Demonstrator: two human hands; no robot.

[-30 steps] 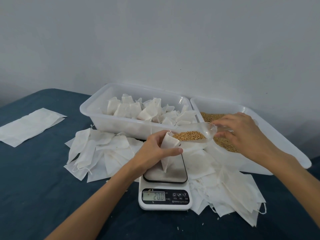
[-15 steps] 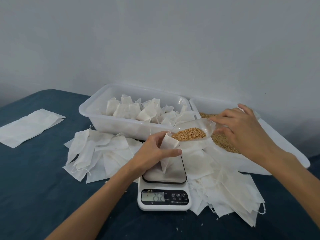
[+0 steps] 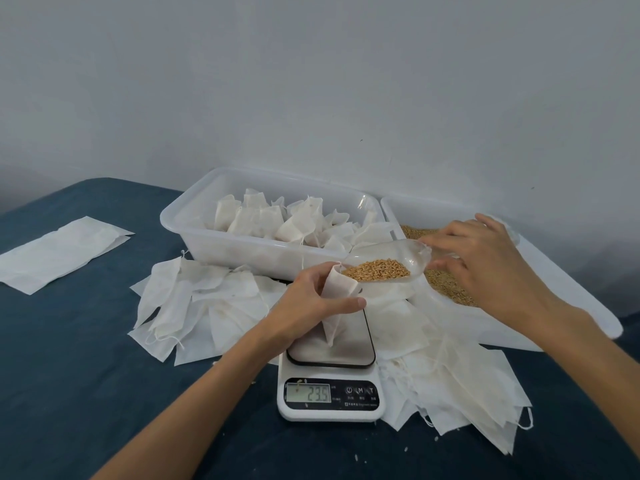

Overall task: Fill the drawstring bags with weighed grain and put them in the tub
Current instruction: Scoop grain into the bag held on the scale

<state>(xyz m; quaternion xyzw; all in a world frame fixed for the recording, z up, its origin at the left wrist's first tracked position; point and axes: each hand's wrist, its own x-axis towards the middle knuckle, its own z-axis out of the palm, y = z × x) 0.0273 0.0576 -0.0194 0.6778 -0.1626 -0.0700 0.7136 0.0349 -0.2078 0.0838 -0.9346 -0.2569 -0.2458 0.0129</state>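
My left hand point(image 3: 311, 299) grips a white drawstring bag point(image 3: 337, 292) upright, with its bottom on the platform of the white kitchen scale point(image 3: 330, 396). The display reads 23.5. My right hand point(image 3: 485, 268) holds the handle of a clear plastic scoop point(image 3: 388, 261) half full of golden grain point(image 3: 375, 270). The scoop's lip sits at the bag's open mouth. Behind, a clear tub point(image 3: 242, 251) holds several filled bags. To its right, a second tub point(image 3: 568, 296) holds loose grain.
Flat empty bags lie in a pile left of the scale point(image 3: 194, 306) and another pile to its right point(image 3: 460, 382). A folded white sheet point(image 3: 59, 251) lies at far left on the dark blue cloth point(image 3: 69, 393). A white wall stands close behind the tubs.
The scoop has risen slightly and tipped toward the bag's mouth. The scale reading changed from 20.0 through 25.2 to 23.5. My left hand keeps its hold on the bag.
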